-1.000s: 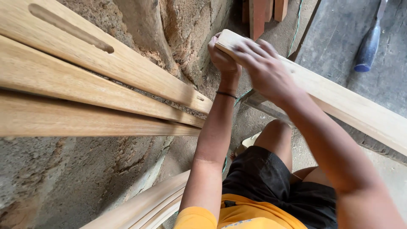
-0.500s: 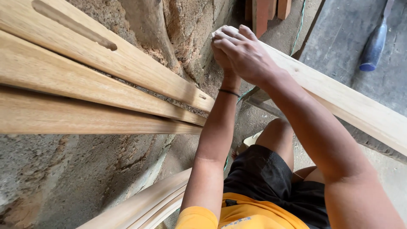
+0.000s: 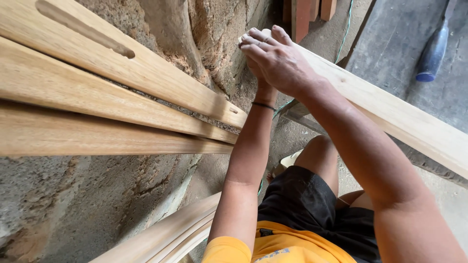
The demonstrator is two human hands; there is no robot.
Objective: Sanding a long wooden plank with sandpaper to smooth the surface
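Pale wooden plank [image 3: 390,109], running from its far end diagonally to the right edge: right hand [image 3: 278,61] flat on that end, fingers spread; left hand [image 3: 258,73] beneath, grip hidden; blue-handled chisel [image 3: 433,51] well apart.

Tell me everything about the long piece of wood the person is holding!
The long plank is pale, smooth, bare wood with straight edges and faint grain. It runs slanting from its far end near the rough wall down toward the right edge of the picture. The right hand lies flat on top of the far end, and the left hand is mostly hidden beneath it, at the same end. What holds the plank up is hidden.
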